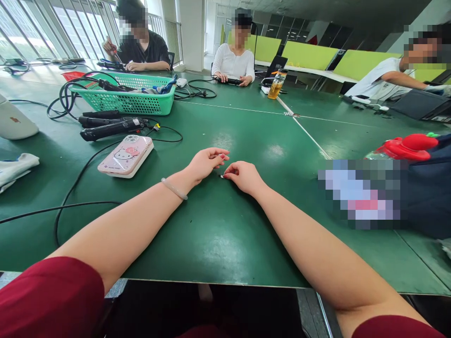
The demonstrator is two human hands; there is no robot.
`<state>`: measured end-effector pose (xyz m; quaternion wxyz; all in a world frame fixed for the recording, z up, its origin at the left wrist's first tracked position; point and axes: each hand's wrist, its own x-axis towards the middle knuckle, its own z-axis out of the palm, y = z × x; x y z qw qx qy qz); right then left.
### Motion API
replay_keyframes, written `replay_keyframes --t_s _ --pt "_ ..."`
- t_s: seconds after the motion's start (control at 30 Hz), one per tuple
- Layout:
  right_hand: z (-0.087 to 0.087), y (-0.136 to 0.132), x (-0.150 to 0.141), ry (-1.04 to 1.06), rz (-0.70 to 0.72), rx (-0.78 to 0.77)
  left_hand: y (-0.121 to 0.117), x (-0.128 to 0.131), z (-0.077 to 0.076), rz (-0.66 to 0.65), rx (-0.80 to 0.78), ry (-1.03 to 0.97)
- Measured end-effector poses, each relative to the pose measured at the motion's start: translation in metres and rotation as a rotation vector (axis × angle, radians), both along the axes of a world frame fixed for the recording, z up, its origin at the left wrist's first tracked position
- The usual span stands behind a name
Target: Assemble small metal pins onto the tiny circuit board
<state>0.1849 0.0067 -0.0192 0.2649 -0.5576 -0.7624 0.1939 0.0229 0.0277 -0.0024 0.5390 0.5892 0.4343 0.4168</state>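
Over the green table (243, 244), my two hands are close together near the middle of the view. My right hand (244, 177) is closed in a pinch on a tiny silver-and-dark piece (221, 176), too small to name, at its fingertips. Just to the left, my left hand (207, 164) has its fingers stretched out loosely and apart, with nothing visible in them. A pale bangle (174, 189) circles my left wrist. Nearest to that hand lies a pink Hello Kitty power bank or case (126, 156); which of the two I cannot tell.
A green plastic basket (130, 101) with tools and cables stands at the back left, beside black hair-straightener-like handles (112, 126). A black cable (84, 173) curves across the left side. At right are a red-lidded container (405, 146) and dark bag (430, 197). Three people sit beyond.
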Motion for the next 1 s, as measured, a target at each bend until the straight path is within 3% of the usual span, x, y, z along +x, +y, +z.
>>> replay_keyframes --t_s 0.1,0.23,0.37,0.5,0.63,0.83,1.0 --pt "0.0 -0.001 0.001 0.097 0.02 -0.008 0.008 -0.007 -0.003 0.099 0.033 0.144" --pt "-0.003 0.002 0.007 0.413 -0.081 -0.116 0.012 -0.013 -0.006 0.142 0.109 0.291" --pt "-0.005 0.008 0.014 0.758 -0.158 -0.177 0.011 -0.011 -0.006 0.09 0.119 0.245" --pt "-0.004 0.009 0.016 0.97 -0.162 -0.213 0.005 -0.004 -0.002 0.013 0.042 0.161" --pt "-0.003 0.006 0.012 1.032 -0.106 -0.27 -0.001 0.0 0.0 -0.07 0.03 0.171" --pt "-0.002 0.001 0.004 1.07 -0.049 -0.272 -0.005 -0.002 0.001 -0.123 0.352 0.484" --pt "-0.004 0.001 0.004 1.074 -0.065 -0.269 -0.007 -0.002 0.004 -0.126 0.458 0.614"
